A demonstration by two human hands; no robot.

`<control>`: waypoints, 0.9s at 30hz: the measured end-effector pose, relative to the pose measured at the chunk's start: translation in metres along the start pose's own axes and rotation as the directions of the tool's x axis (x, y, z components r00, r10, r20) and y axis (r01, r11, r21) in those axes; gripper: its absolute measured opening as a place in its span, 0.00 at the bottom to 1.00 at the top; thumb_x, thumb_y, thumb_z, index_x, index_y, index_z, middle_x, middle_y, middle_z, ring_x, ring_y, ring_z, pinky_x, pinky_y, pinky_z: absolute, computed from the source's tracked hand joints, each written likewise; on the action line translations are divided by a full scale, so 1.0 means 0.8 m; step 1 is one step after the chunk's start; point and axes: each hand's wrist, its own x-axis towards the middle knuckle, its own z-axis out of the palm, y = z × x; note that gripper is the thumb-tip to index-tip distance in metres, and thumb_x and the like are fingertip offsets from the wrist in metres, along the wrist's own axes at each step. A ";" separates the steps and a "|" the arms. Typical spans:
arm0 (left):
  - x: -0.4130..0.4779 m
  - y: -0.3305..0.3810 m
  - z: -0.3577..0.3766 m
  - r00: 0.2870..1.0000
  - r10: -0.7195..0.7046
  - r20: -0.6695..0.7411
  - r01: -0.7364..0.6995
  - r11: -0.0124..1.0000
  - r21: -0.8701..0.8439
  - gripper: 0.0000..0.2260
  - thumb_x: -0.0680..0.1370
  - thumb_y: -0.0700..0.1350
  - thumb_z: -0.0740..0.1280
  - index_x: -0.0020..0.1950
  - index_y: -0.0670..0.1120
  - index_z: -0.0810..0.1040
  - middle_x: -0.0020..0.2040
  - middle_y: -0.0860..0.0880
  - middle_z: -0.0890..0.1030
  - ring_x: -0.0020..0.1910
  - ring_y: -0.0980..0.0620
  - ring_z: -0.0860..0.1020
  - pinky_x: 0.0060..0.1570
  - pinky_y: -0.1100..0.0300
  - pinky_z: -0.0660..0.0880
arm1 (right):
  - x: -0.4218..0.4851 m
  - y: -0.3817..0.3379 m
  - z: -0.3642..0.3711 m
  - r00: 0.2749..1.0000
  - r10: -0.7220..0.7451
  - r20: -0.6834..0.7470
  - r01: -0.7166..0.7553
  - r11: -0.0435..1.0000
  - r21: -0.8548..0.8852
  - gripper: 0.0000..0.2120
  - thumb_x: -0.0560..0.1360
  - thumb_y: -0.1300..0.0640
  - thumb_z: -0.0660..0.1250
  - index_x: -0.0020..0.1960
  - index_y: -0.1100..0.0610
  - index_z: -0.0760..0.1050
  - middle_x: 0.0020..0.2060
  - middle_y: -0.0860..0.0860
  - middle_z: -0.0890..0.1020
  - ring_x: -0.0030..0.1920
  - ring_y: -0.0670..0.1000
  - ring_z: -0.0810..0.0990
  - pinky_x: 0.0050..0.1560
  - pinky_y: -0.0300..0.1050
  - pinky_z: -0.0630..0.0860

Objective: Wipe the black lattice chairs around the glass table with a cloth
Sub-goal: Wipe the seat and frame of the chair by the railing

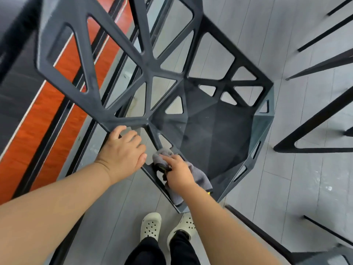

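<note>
The black lattice chair (150, 66) fills the view from centre to 12 o'clock, its solid seat (215, 134) at 3 o'clock of the hands. The left hand (124, 150) has its fingers curled over a lattice bar at the chair's 7 o'clock edge. The right hand (177, 173), just beside it at 4 o'clock, grips the grey cloth (201, 178) and presses it on the frame. Pale clogs (150, 226) stand at 6 o'clock.

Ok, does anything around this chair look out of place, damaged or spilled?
Nothing looks broken: the chair lattice seems whole, the left hand grips a bar, and the right hand holds the cloth on the rim. The one oddity is pale smudges on the grey floor at right, like dried marks.
</note>
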 end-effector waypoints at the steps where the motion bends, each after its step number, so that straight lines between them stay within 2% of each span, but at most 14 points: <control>1: 0.001 0.002 -0.010 0.998 -0.032 0.060 0.033 0.999 -0.010 0.19 0.75 0.49 0.53 0.37 0.43 0.81 0.41 0.43 0.80 0.50 0.42 0.79 0.59 0.45 0.63 | -0.016 0.000 0.000 0.999 0.046 0.023 -0.047 0.998 0.035 0.33 0.71 0.71 0.57 0.68 0.44 0.71 0.67 0.51 0.69 0.67 0.57 0.66 0.64 0.51 0.67; 3: 0.001 0.011 -0.036 0.970 -0.107 0.220 0.108 0.994 0.007 0.21 0.78 0.50 0.51 0.54 0.43 0.81 0.58 0.39 0.78 0.66 0.43 0.71 0.66 0.43 0.58 | -0.055 -0.004 0.000 0.993 0.098 0.072 -0.100 0.994 0.033 0.31 0.72 0.71 0.55 0.68 0.46 0.71 0.67 0.51 0.70 0.67 0.57 0.66 0.64 0.48 0.66; 5: -0.001 0.027 -0.057 0.933 -0.174 0.315 0.172 0.985 0.034 0.23 0.82 0.52 0.48 0.75 0.44 0.60 0.76 0.40 0.57 0.76 0.44 0.50 0.72 0.43 0.44 | -0.098 -0.010 -0.009 0.991 0.108 0.083 -0.117 0.986 0.122 0.29 0.72 0.72 0.56 0.66 0.48 0.73 0.64 0.53 0.73 0.63 0.57 0.71 0.63 0.48 0.69; 7: -0.013 0.052 -0.089 0.897 -0.211 0.387 0.243 0.969 -0.034 0.26 0.82 0.53 0.50 0.78 0.46 0.47 0.78 0.42 0.45 0.77 0.44 0.41 0.73 0.44 0.40 | -0.147 -0.023 -0.025 0.989 0.117 0.087 -0.140 0.933 0.330 0.28 0.71 0.74 0.55 0.60 0.48 0.77 0.55 0.51 0.79 0.56 0.51 0.77 0.59 0.46 0.75; 9: -0.034 0.081 -0.122 0.927 -0.229 0.297 0.296 0.933 -0.203 0.30 0.76 0.53 0.65 0.75 0.46 0.61 0.75 0.39 0.59 0.76 0.42 0.55 0.72 0.43 0.54 | -0.201 -0.039 -0.049 0.989 0.148 -0.003 -0.130 0.875 0.467 0.27 0.72 0.75 0.56 0.54 0.46 0.77 0.51 0.49 0.80 0.51 0.46 0.79 0.53 0.39 0.77; 11: -0.056 0.102 -0.164 0.961 -0.192 0.201 0.253 0.904 -0.346 0.31 0.61 0.48 0.79 0.63 0.45 0.78 0.63 0.40 0.77 0.66 0.41 0.72 0.60 0.45 0.72 | -0.256 -0.056 -0.075 0.975 0.204 -0.087 -0.116 0.803 0.585 0.25 0.73 0.74 0.58 0.56 0.48 0.77 0.54 0.49 0.79 0.50 0.42 0.79 0.46 0.30 0.74; 12: -0.065 0.110 -0.187 0.965 -0.195 0.177 0.252 0.879 -0.404 0.31 0.60 0.46 0.80 0.62 0.46 0.79 0.61 0.43 0.79 0.65 0.43 0.72 0.59 0.47 0.73 | -0.282 -0.064 -0.086 0.971 0.211 -0.111 -0.092 0.761 0.643 0.24 0.73 0.74 0.60 0.58 0.49 0.76 0.55 0.49 0.79 0.49 0.40 0.79 0.45 0.28 0.73; 14: -0.082 0.129 -0.235 0.964 -0.181 0.197 0.261 0.802 -0.538 0.30 0.71 0.42 0.70 0.73 0.49 0.67 0.72 0.47 0.68 0.73 0.48 0.60 0.69 0.53 0.62 | -0.334 -0.077 -0.108 0.961 0.218 -0.171 -0.025 0.682 0.731 0.24 0.68 0.70 0.67 0.61 0.52 0.74 0.56 0.50 0.79 0.48 0.36 0.80 0.47 0.28 0.72; 15: -0.085 0.138 -0.254 0.967 -0.168 0.193 0.252 0.761 -0.597 0.29 0.76 0.41 0.65 0.76 0.50 0.59 0.75 0.50 0.61 0.75 0.51 0.53 0.72 0.57 0.55 | -0.357 -0.082 -0.118 0.948 0.246 -0.201 -0.003 0.640 0.768 0.27 0.64 0.66 0.69 0.61 0.54 0.73 0.56 0.52 0.80 0.47 0.37 0.81 0.48 0.29 0.73; 17: -0.089 0.149 -0.290 0.967 -0.116 0.227 0.249 0.623 -0.741 0.29 0.78 0.41 0.62 0.77 0.52 0.54 0.77 0.51 0.55 0.76 0.53 0.49 0.73 0.60 0.51 | -0.403 -0.087 -0.136 0.915 0.317 -0.249 0.023 0.575 0.818 0.30 0.55 0.60 0.70 0.58 0.59 0.74 0.50 0.56 0.83 0.45 0.44 0.82 0.46 0.34 0.75; 19: -0.095 0.160 -0.329 0.973 -0.039 0.227 0.215 0.504 -0.837 0.30 0.77 0.43 0.64 0.76 0.53 0.54 0.76 0.51 0.55 0.75 0.53 0.52 0.72 0.58 0.54 | -0.447 -0.093 -0.152 0.877 0.383 -0.290 0.055 0.519 0.853 0.26 0.55 0.59 0.69 0.53 0.62 0.75 0.40 0.56 0.84 0.41 0.49 0.82 0.44 0.40 0.76; 21: -0.101 0.170 -0.367 0.977 0.039 0.211 0.169 0.474 -0.864 0.30 0.77 0.46 0.65 0.76 0.54 0.55 0.74 0.52 0.59 0.73 0.54 0.57 0.70 0.58 0.58 | -0.488 -0.101 -0.166 0.857 0.401 -0.324 0.102 0.485 0.869 0.20 0.57 0.61 0.68 0.48 0.63 0.75 0.33 0.54 0.82 0.35 0.48 0.80 0.39 0.39 0.75; 24: -0.106 0.189 -0.416 0.987 0.081 0.142 0.094 0.429 -0.898 0.29 0.77 0.49 0.67 0.75 0.55 0.58 0.71 0.55 0.65 0.70 0.55 0.64 0.65 0.61 0.63 | -0.535 -0.110 -0.180 0.835 0.418 -0.358 0.218 0.345 0.913 0.10 0.68 0.70 0.67 0.49 0.65 0.75 0.36 0.60 0.82 0.37 0.54 0.82 0.40 0.46 0.77; 27: -0.119 0.213 -0.456 0.989 0.097 0.116 0.078 0.330 -0.941 0.28 0.74 0.52 0.70 0.72 0.53 0.63 0.66 0.56 0.71 0.65 0.56 0.70 0.62 0.61 0.67 | -0.580 -0.120 -0.190 0.812 0.433 -0.391 0.329 0.214 0.920 0.14 0.74 0.73 0.59 0.55 0.61 0.77 0.44 0.60 0.84 0.44 0.59 0.83 0.45 0.51 0.79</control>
